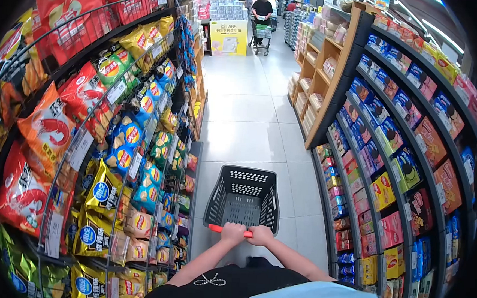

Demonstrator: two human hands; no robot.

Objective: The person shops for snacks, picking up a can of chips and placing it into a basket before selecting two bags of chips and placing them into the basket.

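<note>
A dark grey shopping basket (pixel 270 211) with slotted walls stands in front of me, and no goods show inside it. Its red handle (pixel 217 229) lies across the near side. My left hand (pixel 233 233) is wrapped round the handle's middle. Close beside it, my right hand (pixel 260 235) grips the same handle, fingers closed. Both arms reach forward from my body. The basket's lower part and any wheels are hidden from this angle.
Shelves of bagged chips (pixel 99 187) rise close on my left. Boxed biscuits (pixel 392 232) fill the curved-looking shelves on the right. A tiled aisle (pixel 239 132) runs ahead to a yellow display box (pixel 229 38). Farther off, a person (pixel 262 9) stands behind a shopping cart (pixel 262 33).
</note>
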